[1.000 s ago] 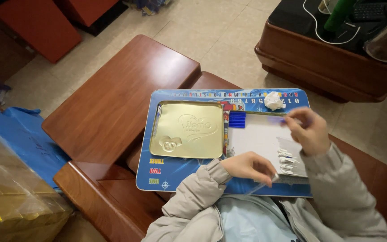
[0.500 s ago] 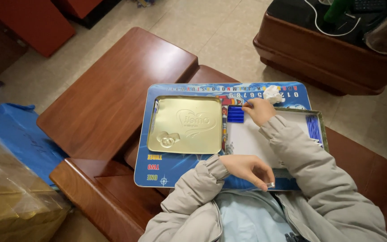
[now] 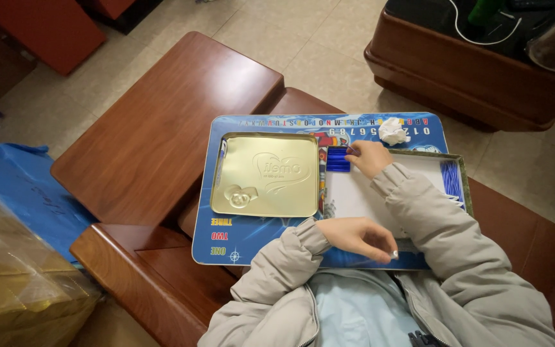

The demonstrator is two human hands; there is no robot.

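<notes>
Under right hand (image 3: 369,157), crosswise blue sticks (image 3: 338,159)

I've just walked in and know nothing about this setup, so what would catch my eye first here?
Probably the shiny gold tin lid, lying flat on the left part of a blue printed board across the person's lap. Right of it, the right hand touches a bundle of small blue sticks at the corner of an open tin, while the left hand rests on its near edge.

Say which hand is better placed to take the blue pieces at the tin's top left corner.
Right hand: its fingertips already touch the blue pieces. The left hand rests at the tin's near edge, farther away.
</notes>
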